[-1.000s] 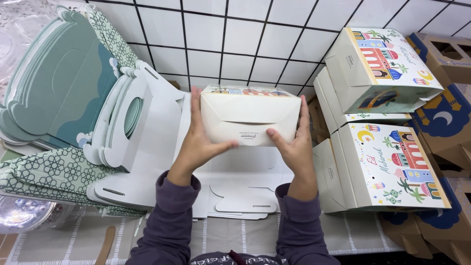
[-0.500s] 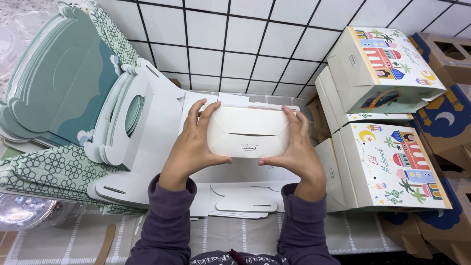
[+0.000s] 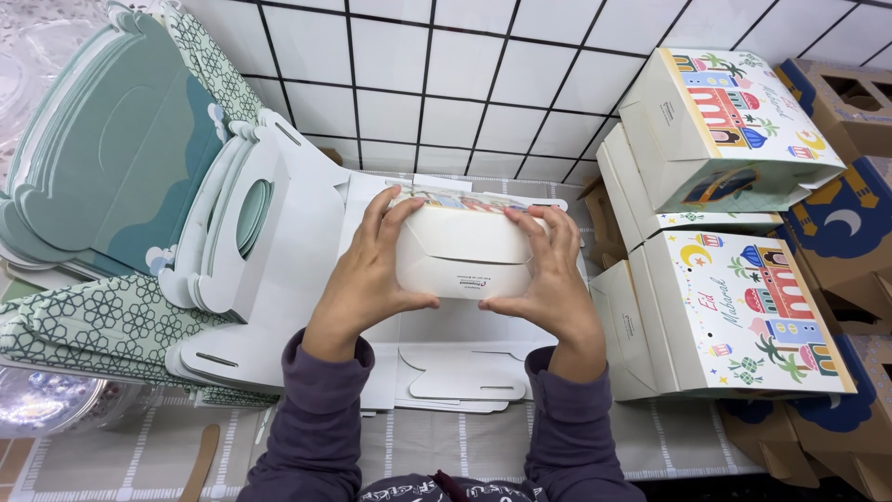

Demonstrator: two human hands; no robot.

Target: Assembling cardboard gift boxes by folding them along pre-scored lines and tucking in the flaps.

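At the centre of the frame you hold a white box (image 3: pixel 465 246) between both hands, above the desk (image 3: pixel 669 446). Your left hand (image 3: pixel 367 270) grips its left end and your right hand (image 3: pixel 548 274) grips its right end, each with fingers curled over the top edge and the thumb pressed under the bottom edge. The box's long axis runs left to right across the frame, so it lies straight between your two palms, equally near to each. Its plain white underside faces you; a strip of coloured print shows along its far top edge.

Directly below the box, flat white blanks (image 3: pixel 455 372) lie in a small pile on the desk; their number cannot be told.

At the left of the frame sits a fanned stack of flat cartons (image 3: pixel 121 186), teal and patterned green with white backs, too many to count.

At the right stand three finished boxes (image 3: pixel 743 316) with colourful building pictures, stacked against the tiled wall (image 3: pixel 446 84). Brown and blue cartons (image 3: pixel 846 232) fill the far right edge.
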